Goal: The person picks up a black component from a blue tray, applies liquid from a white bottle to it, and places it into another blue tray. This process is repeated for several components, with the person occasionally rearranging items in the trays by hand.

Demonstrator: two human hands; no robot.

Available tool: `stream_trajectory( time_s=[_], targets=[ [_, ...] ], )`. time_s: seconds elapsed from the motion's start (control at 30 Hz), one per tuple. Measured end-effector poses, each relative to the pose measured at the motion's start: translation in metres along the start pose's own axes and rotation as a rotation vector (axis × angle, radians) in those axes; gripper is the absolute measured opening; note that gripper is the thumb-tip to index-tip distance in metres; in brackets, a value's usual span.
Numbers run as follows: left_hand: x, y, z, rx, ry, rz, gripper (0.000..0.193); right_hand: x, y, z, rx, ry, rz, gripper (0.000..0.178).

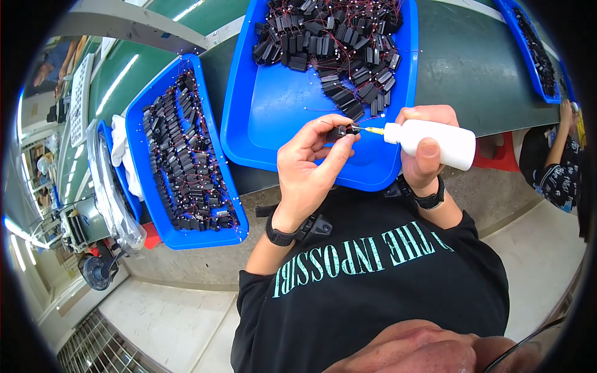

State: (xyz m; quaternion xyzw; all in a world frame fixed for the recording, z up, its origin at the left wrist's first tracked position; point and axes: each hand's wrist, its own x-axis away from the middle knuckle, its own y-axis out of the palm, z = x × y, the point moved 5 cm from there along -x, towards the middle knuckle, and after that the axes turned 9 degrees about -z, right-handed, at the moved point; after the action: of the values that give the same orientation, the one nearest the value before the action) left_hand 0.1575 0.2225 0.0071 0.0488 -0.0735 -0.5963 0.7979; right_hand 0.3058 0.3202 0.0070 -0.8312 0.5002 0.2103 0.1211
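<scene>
Pinched between the thumb and fingers of my left hand [311, 155] is a small black block-shaped part [339, 132], one of the kind with thin wires. My right hand [426, 158] is wrapped round a white squeeze bottle [441, 142], which lies tilted nearly on its side. Its thin needle tip with a yellowish base [375, 130] points left and reaches the black part; whether it touches is too small to tell. Both hands are over the near edge of a blue tray [273, 118], whose far half holds a heap of similar black parts [339, 43] with red wires.
On the left, a second blue tray [230, 239] holds rows of black wired parts. Clear plastic bags [109, 193] hang beside it, near a small fan [96, 271]. Another blue tray [528, 53] stands far right on the green table [457, 68], close to another person's arm [559, 137].
</scene>
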Motion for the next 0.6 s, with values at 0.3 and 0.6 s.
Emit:
stream_trajectory(
  time_s=[0.3,0.6],
  targets=[
    [-0.0007,-0.0013,-0.0013,0.027,-0.009,0.011,0.021,-0.0001,0.0007,0.0012,-0.012,-0.005,0.012,0.056],
    [0.0001,-0.0009,-0.0018,0.034,-0.012,0.009,0.022,0.0015,0.0006,0.0021,-0.024,-0.008,0.013,0.056]
  ],
)
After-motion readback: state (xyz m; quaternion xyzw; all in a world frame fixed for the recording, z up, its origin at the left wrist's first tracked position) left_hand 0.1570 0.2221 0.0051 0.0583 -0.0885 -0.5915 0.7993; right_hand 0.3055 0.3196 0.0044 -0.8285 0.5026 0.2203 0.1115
